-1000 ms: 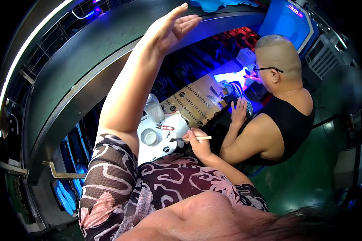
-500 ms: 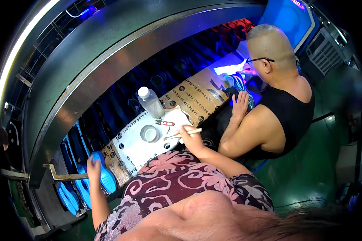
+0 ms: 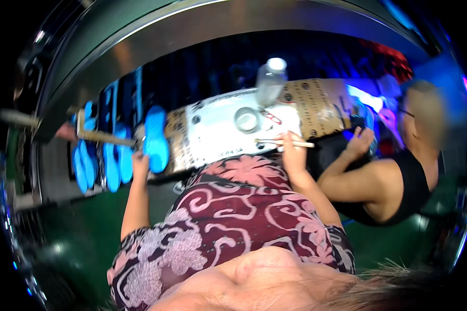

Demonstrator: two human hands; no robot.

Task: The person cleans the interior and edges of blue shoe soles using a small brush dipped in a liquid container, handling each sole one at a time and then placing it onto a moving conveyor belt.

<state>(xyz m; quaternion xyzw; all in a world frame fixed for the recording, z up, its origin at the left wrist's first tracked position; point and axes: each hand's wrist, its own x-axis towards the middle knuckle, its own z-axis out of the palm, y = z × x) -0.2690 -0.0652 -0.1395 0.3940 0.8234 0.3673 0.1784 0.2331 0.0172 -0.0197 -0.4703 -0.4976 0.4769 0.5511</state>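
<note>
Lowered since earlier, left fingers (image 3: 139,157) sit beside a blue sole (image 3: 156,139), grip unclear; right fingers (image 3: 286,139) grip a brush (image 3: 303,144).

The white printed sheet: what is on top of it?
A clear round cup, a translucent bottle with white cap, red snips. The right hand, holding a wooden brush, hides part of the sheet's near right corner.

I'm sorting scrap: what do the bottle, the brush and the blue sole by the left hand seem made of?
Bottle: probably smooth plastic, since the body looks translucent under a white cap.
Brush: handle perhaps dull wood, going by its pale tan colour; blur hides any grain.
Blue sole: likely foam or rubber, satin-looking, judging by its even colour; which is unclear.
</note>
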